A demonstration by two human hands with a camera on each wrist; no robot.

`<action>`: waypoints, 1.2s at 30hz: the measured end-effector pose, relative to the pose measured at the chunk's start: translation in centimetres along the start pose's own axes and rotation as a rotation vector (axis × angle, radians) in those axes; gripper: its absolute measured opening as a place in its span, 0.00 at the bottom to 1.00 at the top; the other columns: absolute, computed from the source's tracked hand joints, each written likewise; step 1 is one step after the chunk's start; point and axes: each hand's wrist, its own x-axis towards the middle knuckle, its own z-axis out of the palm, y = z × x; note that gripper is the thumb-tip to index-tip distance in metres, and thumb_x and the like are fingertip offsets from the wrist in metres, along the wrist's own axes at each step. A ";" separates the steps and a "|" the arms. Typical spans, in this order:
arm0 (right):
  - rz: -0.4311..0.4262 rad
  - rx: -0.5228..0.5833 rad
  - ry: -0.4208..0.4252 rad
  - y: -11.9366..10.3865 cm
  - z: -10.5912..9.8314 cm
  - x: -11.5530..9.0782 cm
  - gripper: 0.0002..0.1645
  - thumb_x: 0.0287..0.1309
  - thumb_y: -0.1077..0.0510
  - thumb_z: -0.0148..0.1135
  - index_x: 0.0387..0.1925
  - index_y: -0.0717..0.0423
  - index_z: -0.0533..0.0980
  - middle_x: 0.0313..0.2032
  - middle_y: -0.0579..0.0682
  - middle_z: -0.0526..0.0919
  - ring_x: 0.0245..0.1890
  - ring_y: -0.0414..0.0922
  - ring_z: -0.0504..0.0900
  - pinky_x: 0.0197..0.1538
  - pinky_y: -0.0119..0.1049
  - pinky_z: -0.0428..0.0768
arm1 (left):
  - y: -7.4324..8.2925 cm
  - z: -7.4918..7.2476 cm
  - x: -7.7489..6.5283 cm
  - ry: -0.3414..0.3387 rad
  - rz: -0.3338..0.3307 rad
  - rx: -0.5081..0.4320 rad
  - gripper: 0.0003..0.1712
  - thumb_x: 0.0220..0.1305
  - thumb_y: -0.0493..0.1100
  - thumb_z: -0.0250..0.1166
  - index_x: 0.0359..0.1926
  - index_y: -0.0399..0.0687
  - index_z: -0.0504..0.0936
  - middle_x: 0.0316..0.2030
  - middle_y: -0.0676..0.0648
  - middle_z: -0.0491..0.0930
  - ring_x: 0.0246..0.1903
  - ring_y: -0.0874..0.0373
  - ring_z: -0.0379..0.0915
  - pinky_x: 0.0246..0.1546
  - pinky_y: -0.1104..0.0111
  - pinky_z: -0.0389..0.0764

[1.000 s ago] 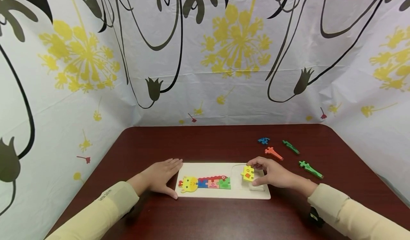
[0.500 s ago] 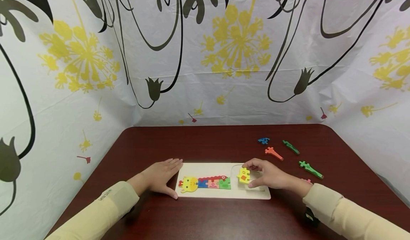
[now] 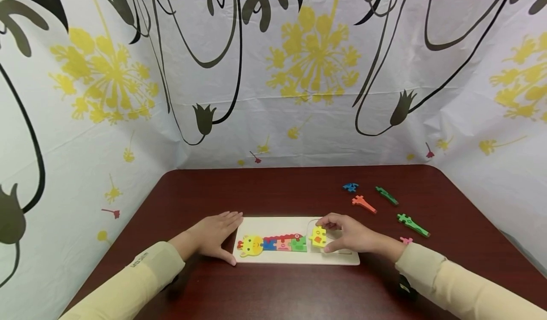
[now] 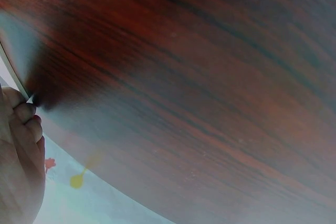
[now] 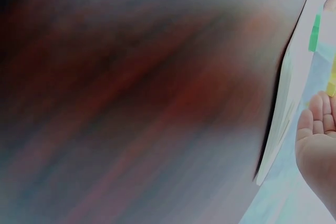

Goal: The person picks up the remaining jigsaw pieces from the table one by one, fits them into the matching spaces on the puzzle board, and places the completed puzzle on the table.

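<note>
Head view: left hand (image 3: 215,235) spread beside board (image 3: 273,226), right hand (image 3: 353,234) pinching yellow piece (image 3: 318,237).

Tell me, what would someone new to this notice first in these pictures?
Probably the bright giraffe figure, with its yellow head and blue, pink and green blocks, on the left part of the white board. Next comes the yellow piece that the right hand holds at the board's right part. Behind the dark red table, the white backdrop with big yellow flowers is also hard to miss.
</note>
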 end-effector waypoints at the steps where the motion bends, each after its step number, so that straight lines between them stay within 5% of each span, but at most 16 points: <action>1: 0.010 0.000 -0.002 -0.1 0.0 0.1 0.32 0.46 0.51 0.78 0.53 0.56 0.76 0.48 0.46 0.77 0.49 0.50 0.73 0.55 0.48 0.73 | 0.0 0.0 0.0 0.000 0.000 0.001 0.70 0.45 0.89 0.42 0.75 0.42 0.53 0.74 0.44 0.52 0.72 0.51 0.46 0.70 0.60 0.52; 36: 0.070 -0.032 -0.087 -0.3 0.7 1.4 0.31 0.47 0.51 0.77 0.52 0.55 0.76 0.44 0.45 0.76 0.46 0.46 0.72 0.53 0.46 0.73 | 0.0 -0.1 -0.1 -0.007 0.007 -0.018 0.70 0.46 0.88 0.44 0.75 0.41 0.52 0.74 0.44 0.51 0.72 0.51 0.46 0.70 0.60 0.52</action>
